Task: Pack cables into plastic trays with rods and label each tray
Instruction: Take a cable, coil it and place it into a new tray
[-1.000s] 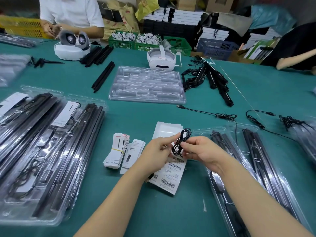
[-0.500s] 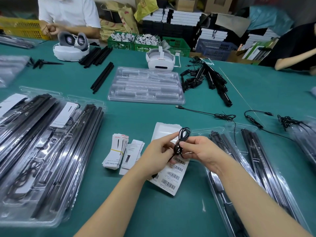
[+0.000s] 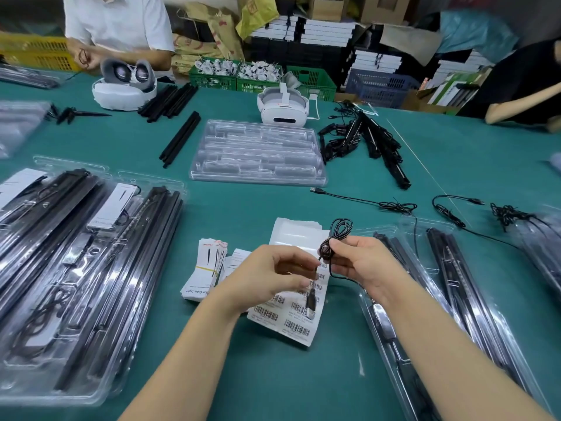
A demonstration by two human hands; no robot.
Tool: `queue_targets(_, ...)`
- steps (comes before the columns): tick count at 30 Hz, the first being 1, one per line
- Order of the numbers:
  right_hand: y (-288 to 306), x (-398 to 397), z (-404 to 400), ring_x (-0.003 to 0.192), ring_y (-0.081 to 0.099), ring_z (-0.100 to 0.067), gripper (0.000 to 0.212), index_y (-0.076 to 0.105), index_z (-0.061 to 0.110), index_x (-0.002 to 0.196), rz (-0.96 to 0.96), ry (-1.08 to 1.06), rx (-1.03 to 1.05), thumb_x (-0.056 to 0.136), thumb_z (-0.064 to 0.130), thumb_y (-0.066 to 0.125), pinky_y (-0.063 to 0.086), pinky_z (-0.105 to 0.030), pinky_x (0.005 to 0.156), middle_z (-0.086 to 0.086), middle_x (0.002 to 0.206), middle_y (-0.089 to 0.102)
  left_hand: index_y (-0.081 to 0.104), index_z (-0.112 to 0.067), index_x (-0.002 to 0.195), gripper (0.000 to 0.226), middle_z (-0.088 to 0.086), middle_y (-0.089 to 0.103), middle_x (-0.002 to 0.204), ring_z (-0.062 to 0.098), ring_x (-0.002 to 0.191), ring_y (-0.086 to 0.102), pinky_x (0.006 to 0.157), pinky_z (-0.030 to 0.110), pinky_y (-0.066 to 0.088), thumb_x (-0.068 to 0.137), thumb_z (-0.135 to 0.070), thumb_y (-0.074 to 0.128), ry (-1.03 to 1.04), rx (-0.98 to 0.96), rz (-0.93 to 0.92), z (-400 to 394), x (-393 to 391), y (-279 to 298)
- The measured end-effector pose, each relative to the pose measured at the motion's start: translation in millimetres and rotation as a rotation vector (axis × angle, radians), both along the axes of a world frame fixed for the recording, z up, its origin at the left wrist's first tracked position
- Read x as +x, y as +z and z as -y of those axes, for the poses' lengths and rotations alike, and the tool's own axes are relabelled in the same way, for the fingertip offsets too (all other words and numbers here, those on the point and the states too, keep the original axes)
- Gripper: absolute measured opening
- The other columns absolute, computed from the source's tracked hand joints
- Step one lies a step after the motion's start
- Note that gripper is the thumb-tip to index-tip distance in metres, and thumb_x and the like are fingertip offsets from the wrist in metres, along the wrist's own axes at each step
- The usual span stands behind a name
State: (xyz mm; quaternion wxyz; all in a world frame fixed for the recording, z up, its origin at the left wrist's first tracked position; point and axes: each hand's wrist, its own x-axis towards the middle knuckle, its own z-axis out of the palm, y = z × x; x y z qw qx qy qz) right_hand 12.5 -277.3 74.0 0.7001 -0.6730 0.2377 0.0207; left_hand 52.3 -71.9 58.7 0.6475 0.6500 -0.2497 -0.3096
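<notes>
My right hand (image 3: 361,262) pinches a coiled black cable (image 3: 340,230) above the green table, its loops sticking up past my fingers. My left hand (image 3: 270,276) holds the cable's loose end, and the plug (image 3: 311,299) hangs below over a sheet of barcode labels (image 3: 291,320). Clear plastic trays with black rods (image 3: 403,317) lie under my right forearm. Filled trays (image 3: 76,268) lie at the left. An empty clear tray (image 3: 258,153) sits in the middle of the table.
Paper cards (image 3: 206,268) lie left of the label sheet. Loose cables (image 3: 394,205) and a pile of black rods (image 3: 373,141) lie at the right, more rods (image 3: 179,138) at the back left. Two white headsets (image 3: 283,107) stand behind. People work across the table.
My hands have drawn slightly apart. The cable's plug end now hangs free below my left hand, and the coil sits higher in my right hand.
</notes>
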Motion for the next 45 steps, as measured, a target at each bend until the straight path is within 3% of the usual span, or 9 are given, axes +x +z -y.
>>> queue_targets(3, -0.7, -0.3, -1.8, 0.077, 0.07, -0.018, 0.015, 0.072, 0.005, 0.089, 0.003, -0.021, -0.011, 0.097, 0.013, 0.062, 0.054, -0.023, 0.061, -0.011, 0.091, 0.077, 0.076, -0.017, 0.107, 0.035, 0.001, 0.076, 0.105, 0.018, 0.102, 0.072, 0.093, 0.036, 0.057, 0.082, 0.007, 0.074, 0.039, 0.041, 0.155, 9.1, -3.7, -5.2)
queue_targets(7, -0.7, -2.3, -2.2, 0.07, 0.069, -0.016, 0.015, 0.07, 0.002, 0.09, 0.004, -0.065, 0.028, 0.097, 0.012, 0.061, 0.056, -0.024, 0.062, -0.013, 0.089, 0.076, 0.077, -0.034, 0.101, 0.048, -0.011, 0.073, 0.101, 0.006, 0.097, 0.071, 0.091, 0.024, 0.056, 0.083, 0.01, 0.067, 0.103, 0.058, 0.411, 19.5, -10.4, -8.4)
queue_targets(13, 1.1, -4.4, -0.9, 0.071, 0.069, -0.016, 0.015, 0.07, 0.0, 0.093, 0.019, -0.072, 0.085, 0.097, 0.012, 0.061, 0.056, -0.025, 0.064, -0.013, 0.088, 0.074, 0.079, -0.02, 0.1, 0.025, -0.011, 0.065, 0.095, 0.004, 0.087, 0.063, 0.082, 0.013, 0.047, 0.084, -0.002, 0.073, 0.291, 0.114, 0.753, 31.0, -19.0, -10.7)
queue_targets(18, -0.3, -6.1, -1.4, 0.074, 0.069, -0.016, 0.016, 0.07, 0.004, 0.089, 0.031, -0.024, 0.034, 0.098, 0.01, 0.059, 0.058, -0.027, 0.068, -0.009, 0.083, 0.075, 0.078, -0.023, 0.084, 0.02, -0.004, 0.073, 0.079, 0.01, 0.07, 0.068, 0.069, 0.023, 0.054, 0.087, -0.004, 0.073, 0.441, 0.001, 0.325, 33.4, -12.2, -7.8)
queue_targets(24, -1.5, -10.5, 0.3, 0.088, 0.073, -0.021, 0.015, 0.072, 0.006, 0.1, 0.073, 0.141, -0.092, 0.098, 0.009, 0.058, 0.06, -0.031, 0.083, -0.011, 0.096, 0.077, 0.066, -0.01, 0.102, 0.017, 0.01, 0.07, 0.071, 0.017, 0.058, 0.065, 0.055, 0.026, 0.052, 0.087, -0.005, 0.073, 0.473, -0.109, -0.065, 30.9, -5.6, -6.5)
queue_targets(28, -4.8, -12.5, -0.5, 0.091, 0.073, -0.022, 0.014, 0.073, 0.012, 0.096, 0.094, 0.217, -0.226, 0.097, 0.01, 0.06, 0.058, -0.033, 0.086, -0.005, 0.092, 0.077, 0.067, -0.008, 0.094, 0.011, 0.016, 0.071, 0.071, 0.019, 0.056, 0.066, 0.054, 0.027, 0.054, 0.086, -0.003, 0.074, 0.46, -0.03, -0.024, 31.8, -4.8, -7.3)
queue_targets(35, -10.7, -12.0, -6.7, 0.079, 0.069, -0.018, 0.015, 0.074, 0.014, 0.092, 0.105, 0.209, -0.295, 0.097, 0.01, 0.061, 0.059, -0.033, 0.076, -0.006, 0.086, 0.077, 0.079, -0.024, 0.094, 0.02, -0.006, 0.075, 0.077, 0.011, 0.063, 0.071, 0.065, 0.031, 0.061, 0.093, -0.008, 0.066, 0.427, 0.133, 0.225, 34.2, -11.3, -7.4)
queue_targets(39, -12.0, -11.3, -8.7, 0.074, 0.069, -0.016, 0.016, 0.074, 0.012, 0.09, 0.084, 0.151, -0.224, 0.098, 0.011, 0.06, 0.053, -0.027, 0.068, -0.006, 0.084, 0.077, 0.078, -0.033, 0.094, 0.029, -0.016, 0.074, 0.078, 0.003, 0.065, 0.07, 0.066, 0.019, 0.056, 0.094, -0.009, 0.061, 0.427, 0.22, 0.337, 36.2, -15.5, -8.6)
queue_targets(45, -11.9, -12.8, -8.0, 0.067, 0.068, -0.012, 0.015, 0.073, 0.011, 0.088, 0.104, 0.134, -0.208, 0.097, 0.008, 0.06, 0.054, -0.023, 0.062, -0.001, 0.077, 0.075, 0.077, -0.026, 0.1, 0.027, -0.002, 0.069, 0.079, 0.016, 0.075, 0.063, 0.073, 0.037, 0.052, 0.096, -0.01, 0.055, 0.381, 0.333, 0.575, 39.0, -16.8, -7.9)
